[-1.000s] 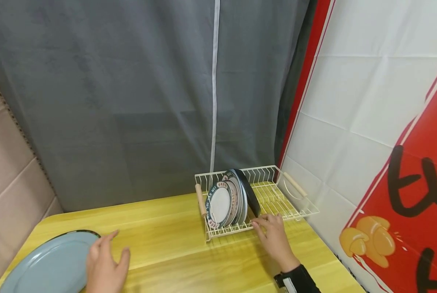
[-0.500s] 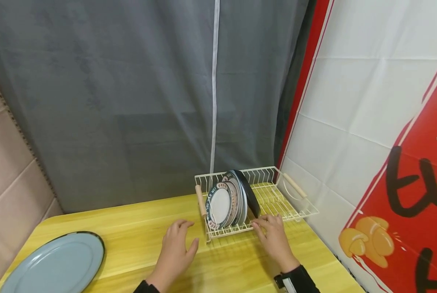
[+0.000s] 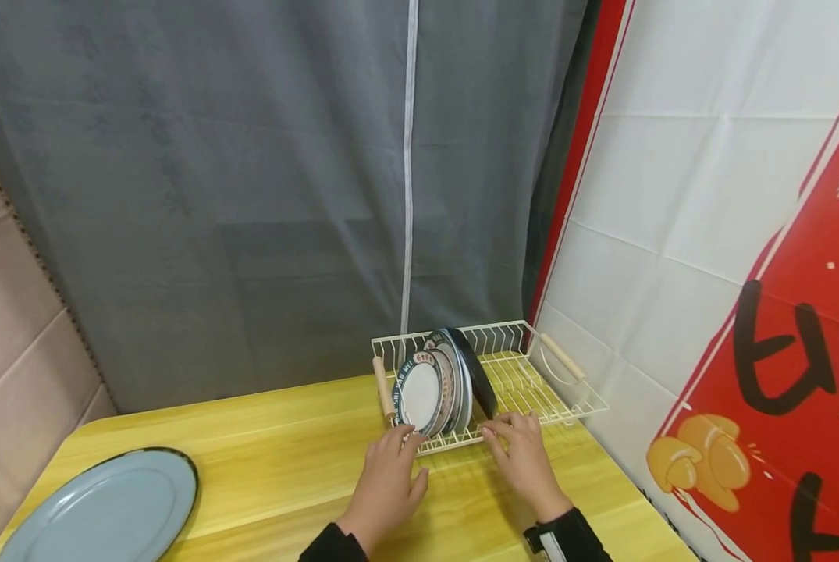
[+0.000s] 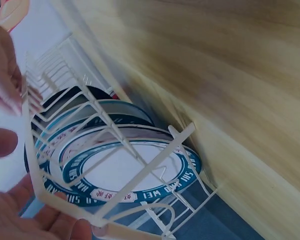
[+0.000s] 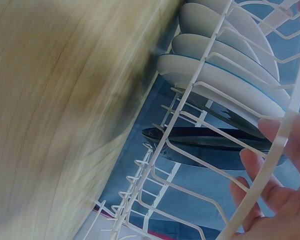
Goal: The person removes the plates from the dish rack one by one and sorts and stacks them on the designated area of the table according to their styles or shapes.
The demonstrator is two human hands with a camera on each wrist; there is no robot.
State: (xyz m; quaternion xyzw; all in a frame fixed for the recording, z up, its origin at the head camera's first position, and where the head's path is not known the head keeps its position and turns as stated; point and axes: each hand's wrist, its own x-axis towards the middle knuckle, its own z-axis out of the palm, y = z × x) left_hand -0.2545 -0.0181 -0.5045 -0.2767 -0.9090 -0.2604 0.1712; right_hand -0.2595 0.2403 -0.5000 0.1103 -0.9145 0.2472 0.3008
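Note:
A cream wire dish rack (image 3: 531, 382) stands on the table, with several plates (image 3: 419, 394) leaning upright in its left part. The front plate has a patterned dark rim with lettering. Right of them leans a dark dish (image 3: 477, 373), dark and glossy in the right wrist view. My right hand (image 3: 520, 453) holds the rack's front rail, its fingers (image 5: 250, 165) hooked past the wire. My left hand (image 3: 389, 484) is at the rack's front left corner. In the left wrist view its fingers (image 4: 50, 220) reach behind the rail, while the thumb (image 4: 2, 142) stands apart from it.
A blue-grey oval tray (image 3: 110, 507) with a dark rim lies at the table's left. The rack has wooden handles (image 3: 384, 386) at its ends. A grey curtain (image 3: 250, 234) hangs behind, and a white wall sheet (image 3: 644, 257) borders the right.
My left hand has moved right from beside the tray to the rack's front left corner. The right hand stays on the front rail, and the plates have not shifted.

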